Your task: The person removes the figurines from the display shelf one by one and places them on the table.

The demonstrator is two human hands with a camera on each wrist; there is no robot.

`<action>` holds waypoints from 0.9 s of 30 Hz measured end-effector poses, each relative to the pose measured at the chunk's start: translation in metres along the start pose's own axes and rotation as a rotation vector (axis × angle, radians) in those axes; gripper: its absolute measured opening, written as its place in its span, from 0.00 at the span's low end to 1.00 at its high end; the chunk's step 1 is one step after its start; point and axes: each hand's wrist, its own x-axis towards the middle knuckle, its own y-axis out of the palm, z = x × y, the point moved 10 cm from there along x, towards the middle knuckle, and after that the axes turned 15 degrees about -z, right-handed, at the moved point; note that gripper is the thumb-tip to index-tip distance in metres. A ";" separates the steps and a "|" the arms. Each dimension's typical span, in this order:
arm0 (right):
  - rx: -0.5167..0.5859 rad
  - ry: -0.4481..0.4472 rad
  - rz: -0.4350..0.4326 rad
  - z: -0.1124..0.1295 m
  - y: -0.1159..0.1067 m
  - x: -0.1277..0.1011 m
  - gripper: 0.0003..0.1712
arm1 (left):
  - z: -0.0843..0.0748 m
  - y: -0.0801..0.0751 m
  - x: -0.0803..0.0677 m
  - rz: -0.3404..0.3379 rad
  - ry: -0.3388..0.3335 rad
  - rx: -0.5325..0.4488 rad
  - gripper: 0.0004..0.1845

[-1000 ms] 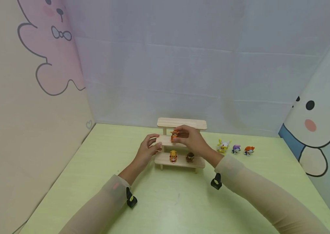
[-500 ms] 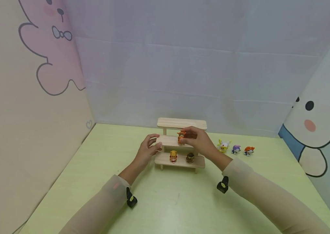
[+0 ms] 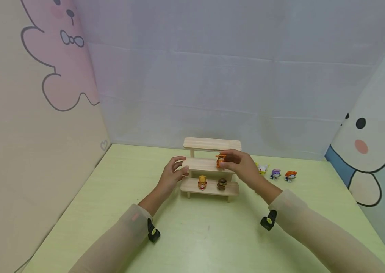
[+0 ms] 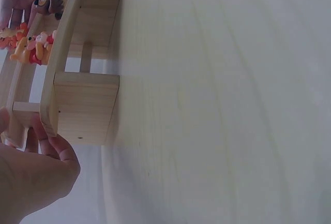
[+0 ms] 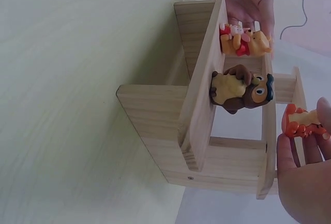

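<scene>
A tiered wooden display shelf [image 3: 209,144] stands on the table. My left hand [image 3: 173,172] grips the left end of its middle tier; in the left wrist view the fingers [image 4: 62,149] curl round the wood. Between thumb and fingers, my right hand [image 3: 243,167] pinches an orange striped tiger figurine [image 3: 220,160] at the right part of the middle tier. In the right wrist view the tiger figurine [image 5: 302,121] is partly covered by the thumb. On the bottom tier stand a yellow bear figurine [image 3: 202,182] in red and a brown owl figurine [image 5: 240,88].
Right of the shelf, a yellow-and-white figurine [image 3: 262,168], partly behind the right wrist, stands in a row with a purple-topped figurine [image 3: 276,174] and an orange-topped figurine [image 3: 290,176]. Cloth-like walls [image 3: 179,76] border the pale table [image 3: 199,235] at the back and sides.
My right hand has moved to the right along the middle tier, carrying the tiger figurine from left of centre to the right part. The left hand has stayed where it was.
</scene>
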 end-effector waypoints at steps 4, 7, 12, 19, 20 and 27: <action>-0.005 0.018 -0.016 -0.001 -0.010 -0.004 0.29 | 0.001 0.000 0.001 0.002 0.001 0.001 0.25; -0.016 0.022 -0.028 -0.002 -0.018 -0.007 0.28 | 0.001 0.000 0.001 0.002 0.000 0.004 0.25; -0.027 0.038 -0.043 -0.007 -0.031 -0.010 0.28 | 0.001 -0.001 0.001 -0.002 -0.006 -0.002 0.24; -0.005 0.070 -0.066 -0.021 -0.052 -0.015 0.30 | 0.000 0.000 0.001 -0.006 0.001 -0.005 0.23; -0.015 0.073 -0.071 -0.022 -0.055 -0.016 0.31 | 0.001 -0.001 0.001 -0.005 0.000 -0.007 0.23; -0.079 0.086 -0.097 -0.031 -0.075 -0.025 0.35 | 0.002 -0.002 0.002 -0.004 -0.008 -0.005 0.23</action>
